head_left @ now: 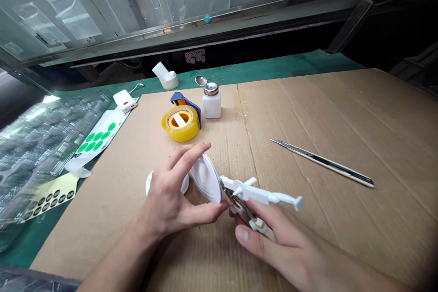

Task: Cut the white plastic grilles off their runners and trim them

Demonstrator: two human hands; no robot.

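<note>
The left hand (167, 200) is pinching a white oval shell (205, 178) between spread fingers, the right hand (273, 242) is gripping a white plastic arm (263, 194), and open cardboard (342, 100) is stretching right past a utility knife (321, 162).

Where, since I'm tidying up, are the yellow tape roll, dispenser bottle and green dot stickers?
Yellow tape roll (181, 133): head view, on its outer side.
White dispenser bottle (211, 106): head view, on its body.
Green dot sticker sheet (98, 136): head view, on a middle dot.
</note>
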